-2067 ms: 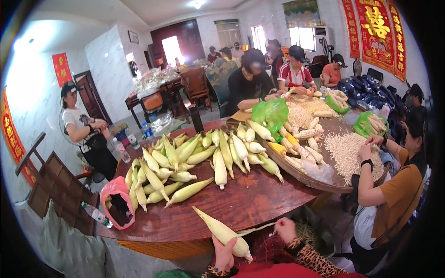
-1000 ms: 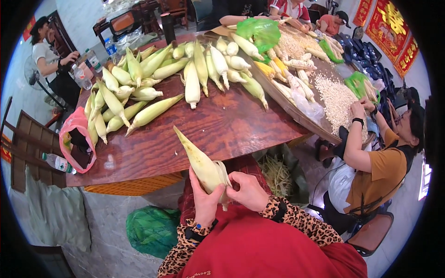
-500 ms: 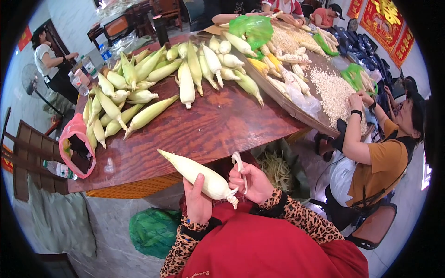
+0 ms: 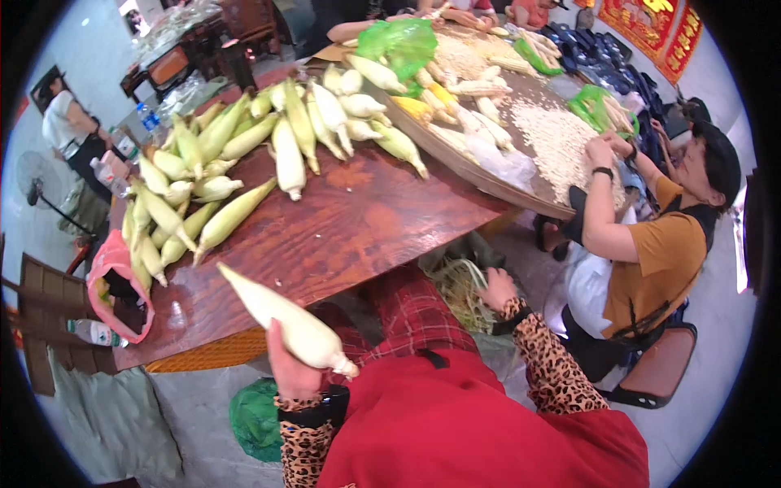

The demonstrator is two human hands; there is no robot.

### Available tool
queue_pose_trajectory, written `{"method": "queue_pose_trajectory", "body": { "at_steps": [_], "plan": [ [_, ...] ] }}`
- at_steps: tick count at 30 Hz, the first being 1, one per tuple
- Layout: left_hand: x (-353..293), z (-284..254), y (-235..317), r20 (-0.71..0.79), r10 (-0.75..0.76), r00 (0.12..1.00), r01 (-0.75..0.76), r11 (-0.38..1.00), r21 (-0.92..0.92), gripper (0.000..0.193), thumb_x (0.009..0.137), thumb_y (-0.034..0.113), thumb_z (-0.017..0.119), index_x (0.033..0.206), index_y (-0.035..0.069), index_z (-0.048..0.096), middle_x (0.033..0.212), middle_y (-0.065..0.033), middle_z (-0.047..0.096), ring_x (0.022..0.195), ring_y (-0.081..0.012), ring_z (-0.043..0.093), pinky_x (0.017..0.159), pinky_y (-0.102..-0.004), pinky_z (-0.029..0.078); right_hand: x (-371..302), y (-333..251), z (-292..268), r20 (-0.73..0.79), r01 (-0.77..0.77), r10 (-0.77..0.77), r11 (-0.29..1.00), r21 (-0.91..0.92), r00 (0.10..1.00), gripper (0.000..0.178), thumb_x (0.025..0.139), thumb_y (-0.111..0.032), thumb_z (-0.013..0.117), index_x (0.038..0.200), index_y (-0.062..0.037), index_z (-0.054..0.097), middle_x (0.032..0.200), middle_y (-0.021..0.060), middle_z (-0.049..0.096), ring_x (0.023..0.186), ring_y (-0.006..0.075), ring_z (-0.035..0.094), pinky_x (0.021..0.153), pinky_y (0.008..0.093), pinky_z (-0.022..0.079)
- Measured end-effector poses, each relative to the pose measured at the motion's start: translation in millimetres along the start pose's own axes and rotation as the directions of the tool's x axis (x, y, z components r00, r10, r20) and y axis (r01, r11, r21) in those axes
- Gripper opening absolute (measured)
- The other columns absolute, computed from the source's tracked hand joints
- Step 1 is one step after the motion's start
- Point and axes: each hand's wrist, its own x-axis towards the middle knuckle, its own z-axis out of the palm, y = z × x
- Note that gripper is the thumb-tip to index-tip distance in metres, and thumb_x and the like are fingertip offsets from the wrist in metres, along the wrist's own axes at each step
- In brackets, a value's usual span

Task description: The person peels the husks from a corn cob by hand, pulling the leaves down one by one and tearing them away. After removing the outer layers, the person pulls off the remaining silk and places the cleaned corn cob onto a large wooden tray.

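My left hand (image 4: 294, 366) is closed around the lower part of a pale ear of corn (image 4: 285, 321), still wrapped in smooth husk. Its pointed tip aims up and left, and the cut stalk end points toward my lap. Out to the right, my right hand (image 4: 498, 290) reaches over a dark bag holding pale husk strips (image 4: 457, 286). Its fingers look apart, and a thin pale strip (image 4: 470, 263) curves right beside the fingertips; whether it still touches them is hard to see.
Several husked ears (image 4: 220, 159) lie piled on the reddish wooden table (image 4: 350, 220). A pink bag (image 4: 122, 285) sits at its left corner. A large round tray (image 4: 480, 175) bears kernels and cobs. A co-worker (image 4: 659, 244) sits at the right; a green bag (image 4: 256, 419) lies below.
My right hand has moved from beside the corn's stalk end, out right to the bag of strips, carrying a pale strip. My left hand and the corn have shifted left. The view has turned slightly.
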Motion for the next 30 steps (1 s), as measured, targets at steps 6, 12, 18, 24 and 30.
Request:
{"method": "queue_pose_trajectory", "body": {
  "at_steps": [6,12,18,24,30],
  "plan": [
    [1,-2,-16,0.261,-0.117,0.958,0.072,0.982,0.176,0.056,0.091,0.045,0.045,0.126,0.002,0.04,0.112,-0.0168,0.055,0.1,-0.025,0.055,0.086,-0.0371,0.048,-23,-75,-64,0.187,0.108,-0.293,0.756,0.645,0.938,0.042,0.079,-0.024,0.06,0.112,0.0003,0.055,0.105,0.0164,0.06,0.095,0.0248,0.059,0.082,0.033,0.047],
    [-5,17,-29,0.35,-0.081,0.933,-0.058,0.928,0.368,0.053,0.091,0.034,0.046,0.13,0.001,0.033,0.119,-0.0174,0.049,0.105,-0.0269,0.052,0.09,-0.0384,0.044,-50,-186,-137,0.058,0.034,-0.637,0.132,0.991,0.769,0.02,0.089,-0.012,0.053,0.104,0.0013,0.056,0.093,0.0051,0.061,0.077,0.0088,0.057,0.07,0.023,0.048],
    [-11,6,-35,0.342,-0.135,0.93,-0.045,0.881,0.471,0.052,0.091,0.029,0.048,0.13,0.001,0.032,0.118,-0.0157,0.05,0.105,-0.0241,0.053,0.091,-0.0375,0.044,-51,-219,-147,-0.014,0.033,-0.592,0.022,0.999,0.805,0.015,0.087,-0.013,0.056,0.095,-0.0002,0.057,0.086,0.0013,0.059,0.075,0.0077,0.055,0.068,0.0225,0.047],
    [-17,10,-35,0.295,-0.143,0.945,-0.034,0.853,0.52,0.046,0.089,0.016,0.054,0.129,0.001,0.037,0.117,-0.0071,0.051,0.103,-0.0129,0.05,0.09,-0.0282,0.041,-54,-222,-152,-0.11,0.248,-0.524,0.201,0.948,0.845,0.016,0.082,-0.013,0.06,0.088,0.0012,0.058,0.078,0.0022,0.059,0.072,0.0075,0.054,0.066,0.0239,0.047],
    [-14,3,-35,0.322,-0.164,0.932,-0.031,0.852,0.523,0.05,0.089,0.021,0.05,0.131,0.0,0.033,0.117,-0.0145,0.052,0.102,-0.0215,0.055,0.087,-0.0345,0.046,-51,-224,-144,-0.096,0.238,-0.465,0.256,0.937,0.88,0.012,0.077,-0.009,0.058,0.083,0.0014,0.058,0.07,0.0008,0.059,0.066,0.007,0.053,0.062,0.0234,0.046]
  ]
}}
